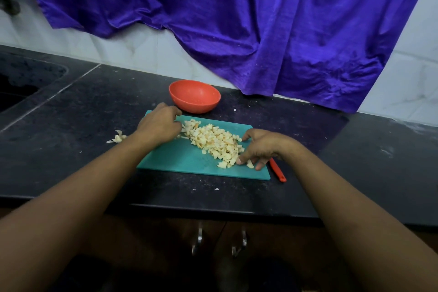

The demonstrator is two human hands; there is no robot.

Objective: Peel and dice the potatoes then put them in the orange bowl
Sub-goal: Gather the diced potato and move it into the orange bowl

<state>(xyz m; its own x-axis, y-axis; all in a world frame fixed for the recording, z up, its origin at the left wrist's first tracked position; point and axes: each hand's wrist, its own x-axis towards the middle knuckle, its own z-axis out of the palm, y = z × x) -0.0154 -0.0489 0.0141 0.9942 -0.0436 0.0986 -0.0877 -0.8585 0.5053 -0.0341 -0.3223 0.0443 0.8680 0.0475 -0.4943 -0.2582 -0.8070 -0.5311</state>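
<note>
Diced potato pile (213, 142) hogs the middle of the teal cutting board (180, 161). The left hand (160, 123) sits at its far-left end and the right hand (260, 147) at its near-right end, so both ends are blocked. The board's near-left part is bare. The orange bowl (194, 96) is just past the far edge, mouth wide open. A red handle (277, 170) lies tight along the board's right side, and there are peel scraps (117, 137) off to the left. The counter (355, 149) further right is open. A purple cloth (260, 19) hangs down at the back.

This is a kitchen: a dark stone counter (83, 106) with a sunken sink (21, 87), white wall tiles (132, 52) behind (half draped in purple cloth (237, 19)) and cupboard handles (199, 240) below.
</note>
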